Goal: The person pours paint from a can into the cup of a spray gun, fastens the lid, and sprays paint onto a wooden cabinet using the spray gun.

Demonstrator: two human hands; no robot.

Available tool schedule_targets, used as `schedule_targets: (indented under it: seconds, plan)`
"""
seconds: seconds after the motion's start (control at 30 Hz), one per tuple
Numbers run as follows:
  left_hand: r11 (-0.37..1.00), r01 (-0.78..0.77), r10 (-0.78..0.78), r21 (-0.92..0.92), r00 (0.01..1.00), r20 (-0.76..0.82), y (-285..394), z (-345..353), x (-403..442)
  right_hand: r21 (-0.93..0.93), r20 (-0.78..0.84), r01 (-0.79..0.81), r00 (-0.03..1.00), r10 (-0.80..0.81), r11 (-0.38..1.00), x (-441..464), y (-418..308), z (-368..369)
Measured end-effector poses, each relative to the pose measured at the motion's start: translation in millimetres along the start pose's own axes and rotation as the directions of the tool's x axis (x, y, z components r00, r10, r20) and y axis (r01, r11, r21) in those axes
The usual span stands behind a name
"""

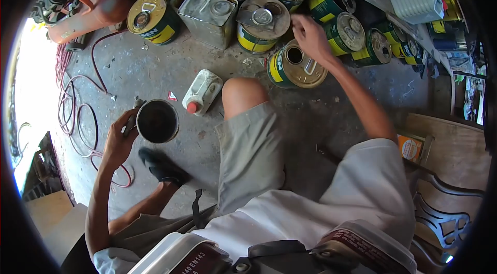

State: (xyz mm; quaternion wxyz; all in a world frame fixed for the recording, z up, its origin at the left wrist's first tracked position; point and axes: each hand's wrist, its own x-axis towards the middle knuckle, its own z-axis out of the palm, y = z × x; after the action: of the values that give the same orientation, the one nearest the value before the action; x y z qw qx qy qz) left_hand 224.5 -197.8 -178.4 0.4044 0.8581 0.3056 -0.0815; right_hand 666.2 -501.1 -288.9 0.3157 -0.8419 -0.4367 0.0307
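Observation:
On the left, my left hand (120, 137) grips a round, dark-stained cup (158, 121) by its side handle. The cup's mouth faces up; its inside is dark, so I cannot tell what it contains. My right hand (312, 40) reaches over the paint cans with its fingers loosely bent and apart, nothing visible in them. Just below it stands a green-and-yellow can (305, 73) with a round opening in its top. Left of the fingers is another can (259, 36) with a round metal lid (262, 17) lying on it.
A square metal tin (208, 18) and a yellow-topped can (154, 19) stand farther left. A white plastic bottle (203, 92) with a red cap lies near my knee. An orange compressor tank (103, 7) and a red hose (77, 113) occupy the left. Several cans lie tipped beneath the shelf.

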Motion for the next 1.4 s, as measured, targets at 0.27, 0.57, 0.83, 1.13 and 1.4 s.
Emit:
schedule_targets:
  seconds: [0.27, 0.57, 0.83, 1.13, 1.4]
  plan:
    - [0.981, 0.191, -0.187, -0.040, 0.980, 0.073, 13.5, 9.1, 28.9, -0.246, 0.502, 0.392, 0.834, -0.230, 0.886, -138.0, 19.7, -55.6]
    - [0.970, -0.144, 0.153, -0.195, 0.988, 0.033, -29.1, 51.0, 76.0, -0.482, 0.524, 0.574, 0.795, -0.307, 0.662, -128.4, 34.1, -25.6]
    - [0.929, -0.246, 0.262, -0.276, 0.965, 0.025, -58.4, 67.9, 85.4, -0.414, 0.666, 0.418, 0.745, -0.044, 0.809, -93.1, -34.9, -19.0]
    - [0.853, -0.329, 0.342, -0.405, 0.939, -0.041, -99.8, 81.6, 100.2, -0.277, 0.861, 0.556, 0.506, -0.055, 0.784, -53.3, -197.4, -36.3]
    - [0.929, -0.259, 0.257, -0.265, 0.965, -0.043, -102.8, 102.7, 107.3, -0.113, 0.965, 0.621, 0.256, -0.065, 0.775, -31.0, -318.6, -20.4]
